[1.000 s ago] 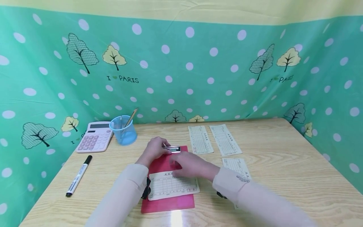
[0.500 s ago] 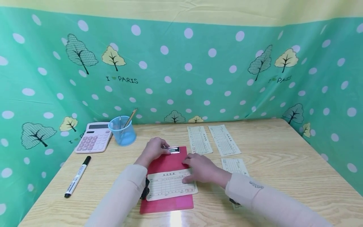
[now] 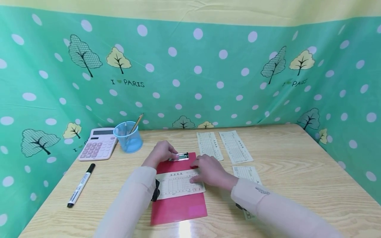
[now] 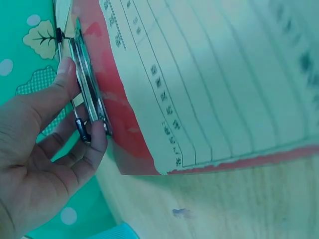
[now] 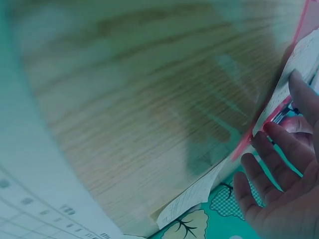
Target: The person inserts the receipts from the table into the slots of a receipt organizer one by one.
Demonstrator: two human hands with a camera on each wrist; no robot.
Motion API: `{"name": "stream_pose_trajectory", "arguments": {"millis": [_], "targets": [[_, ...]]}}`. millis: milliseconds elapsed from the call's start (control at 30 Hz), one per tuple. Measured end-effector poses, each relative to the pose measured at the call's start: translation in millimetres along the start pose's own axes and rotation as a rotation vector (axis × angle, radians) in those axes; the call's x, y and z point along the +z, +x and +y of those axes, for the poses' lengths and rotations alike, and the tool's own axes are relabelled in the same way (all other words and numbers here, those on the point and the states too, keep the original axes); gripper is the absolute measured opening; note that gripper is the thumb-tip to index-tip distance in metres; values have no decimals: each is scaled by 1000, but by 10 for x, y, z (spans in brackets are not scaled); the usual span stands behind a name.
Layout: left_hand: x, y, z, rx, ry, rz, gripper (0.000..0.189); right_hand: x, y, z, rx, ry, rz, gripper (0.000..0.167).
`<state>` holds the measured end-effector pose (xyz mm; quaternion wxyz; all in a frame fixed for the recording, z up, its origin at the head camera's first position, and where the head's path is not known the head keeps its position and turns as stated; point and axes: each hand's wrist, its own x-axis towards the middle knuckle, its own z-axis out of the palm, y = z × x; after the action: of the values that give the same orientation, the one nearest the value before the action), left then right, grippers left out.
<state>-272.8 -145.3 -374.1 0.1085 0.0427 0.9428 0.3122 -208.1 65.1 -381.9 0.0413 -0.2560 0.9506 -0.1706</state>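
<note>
One wooden table [image 3: 297, 172], green cloth [image 3: 184, 49] behind.

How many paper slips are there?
4 in sight: one slip on the red clipboard, two slips farther back, and another slip partly hidden by the right sleeve. More could be hidden.

Bright head view, glare on the table [image 3: 185, 228] — wrist views hazier.

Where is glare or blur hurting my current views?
Head: bright reflection on the table, just below the red clipboard; left wrist: print on the slip blurs toward the upper right; right wrist: teal haze on the left, with the paper at lower left out of focus.
</note>
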Motion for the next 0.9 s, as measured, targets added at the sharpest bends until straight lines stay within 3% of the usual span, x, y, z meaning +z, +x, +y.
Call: {"name": "stream_pose_trajectory", "arguments": {"millis": [133,300,900], "targets": [[-38,3,27,-35,-10,-32,14,5,84,1,22,-8,19,52],[-79,12,42,-27,12,-64,12,12,193,23,30,-45,50,49],[-124,34,58,-16,49,-84,12,-3,403,75,75,-100,75,50]]}}
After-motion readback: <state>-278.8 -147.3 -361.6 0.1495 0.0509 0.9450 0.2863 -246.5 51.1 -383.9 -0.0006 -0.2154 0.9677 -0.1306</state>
